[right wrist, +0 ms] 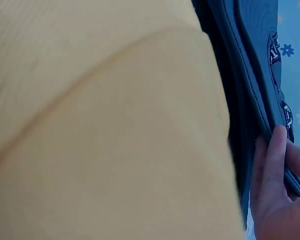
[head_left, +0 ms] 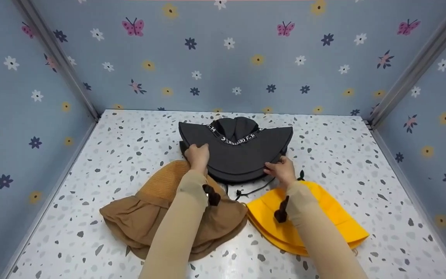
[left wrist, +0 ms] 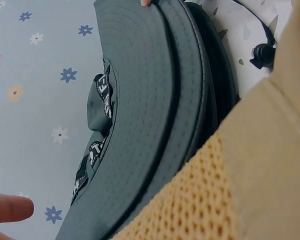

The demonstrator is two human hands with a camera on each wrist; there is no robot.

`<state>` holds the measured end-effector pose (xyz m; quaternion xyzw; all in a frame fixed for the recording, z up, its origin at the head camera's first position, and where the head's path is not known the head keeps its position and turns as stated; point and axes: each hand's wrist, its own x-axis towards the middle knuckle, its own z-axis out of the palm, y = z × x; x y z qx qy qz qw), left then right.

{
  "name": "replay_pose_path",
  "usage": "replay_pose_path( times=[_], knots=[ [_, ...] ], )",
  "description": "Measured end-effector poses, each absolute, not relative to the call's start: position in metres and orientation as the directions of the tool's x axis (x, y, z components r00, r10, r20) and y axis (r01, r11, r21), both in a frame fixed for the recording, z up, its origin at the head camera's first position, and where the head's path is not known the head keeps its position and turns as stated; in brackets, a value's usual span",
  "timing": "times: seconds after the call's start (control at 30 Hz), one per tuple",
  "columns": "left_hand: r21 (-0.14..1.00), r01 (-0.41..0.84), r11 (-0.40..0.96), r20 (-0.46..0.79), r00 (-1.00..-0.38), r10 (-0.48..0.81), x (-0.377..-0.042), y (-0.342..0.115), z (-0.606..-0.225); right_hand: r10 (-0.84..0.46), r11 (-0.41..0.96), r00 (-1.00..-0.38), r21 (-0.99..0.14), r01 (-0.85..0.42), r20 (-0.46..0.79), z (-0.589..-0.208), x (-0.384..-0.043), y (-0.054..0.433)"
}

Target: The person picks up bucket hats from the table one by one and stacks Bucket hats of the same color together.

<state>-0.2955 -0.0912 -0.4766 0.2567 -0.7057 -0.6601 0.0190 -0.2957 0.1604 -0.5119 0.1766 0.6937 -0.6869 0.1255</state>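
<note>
A dark grey wide-brimmed sun hat (head_left: 242,159), with a white-lettered band, sits at the back middle of the table. My left hand (head_left: 198,156) grips the left side of its brim; the hat hides part of that grip, and fingers (left wrist: 11,207) show at the edge of the left wrist view. On the brim's right front edge, my right hand (head_left: 283,170) pinches the cloth between thumb and fingers, seen close in the right wrist view. A cord with a black toggle (left wrist: 264,55) hangs from the hat's front.
A brown sun hat (head_left: 138,221) with a woven crown lies front left, partly under my left forearm. To the right, a yellow hat (head_left: 339,213) lies under my right forearm. Flower-patterned walls (head_left: 223,77) enclose the speckled white table (head_left: 72,232).
</note>
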Motion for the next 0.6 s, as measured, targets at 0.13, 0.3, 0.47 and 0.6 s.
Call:
replay_pose_path(
  times=[0.13, 0.3, 0.47, 0.6],
  knots=[
    [0.925, -0.376, 0.057, -0.324, -0.857, -0.401, -0.297, -0.088, -0.479, 0.071, 0.017, -0.899, -0.900, 0.435, -0.432, -0.517, -0.296, 0.162],
    [0.919, -0.393, 0.047, -0.346, -0.855, -0.386, -0.298, -0.088, -0.483, 0.082, 0.003, -0.887, -0.890, 0.456, -0.455, -0.520, -0.297, 0.163],
    [0.919, -0.393, 0.035, -0.350, -0.854, -0.385, -0.300, -0.089, -0.488, 0.073, -0.019, -0.880, -0.883, 0.468, -0.469, -0.523, -0.298, 0.164],
    [0.919, -0.391, 0.049, -0.342, -0.852, -0.396, -0.301, -0.088, -0.490, 0.064, -0.036, -0.883, -0.885, 0.464, -0.466, -0.525, -0.297, 0.163]
  ],
)
